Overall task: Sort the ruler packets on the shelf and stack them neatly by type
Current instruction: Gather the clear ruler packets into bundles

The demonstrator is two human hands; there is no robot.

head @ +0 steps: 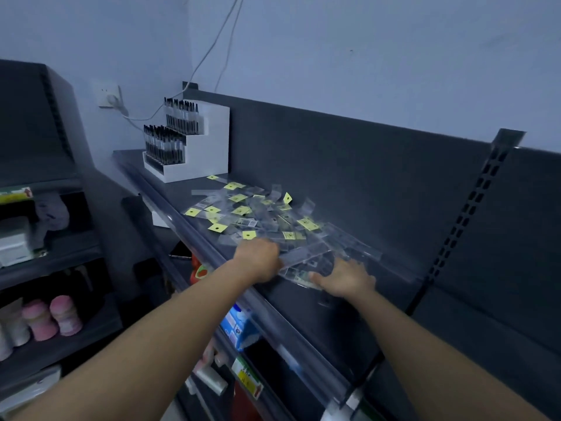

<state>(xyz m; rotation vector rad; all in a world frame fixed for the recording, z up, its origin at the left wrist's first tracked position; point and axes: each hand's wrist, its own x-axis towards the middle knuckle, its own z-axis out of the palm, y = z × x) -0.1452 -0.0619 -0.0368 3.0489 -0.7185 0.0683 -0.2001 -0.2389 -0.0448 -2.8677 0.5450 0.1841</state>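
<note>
A loose heap of clear ruler packets (264,217), many with yellow tags, lies scattered on the dark top shelf (306,308). At its near end, my left hand (261,259) grips the edge of some clear packets (306,256) with curled fingers. My right hand (344,276) lies on the same packets from the right, fingers spread over them and thumb at their near edge. The image is blurred, so the packet types are hard to tell apart.
A white tiered pen display (188,141) stands at the shelf's far left. A clear lip (212,256) runs along the shelf's front edge. Lower shelves hold blue packs (238,326) and pink bottles (51,317). A slotted upright (473,199) is on the right.
</note>
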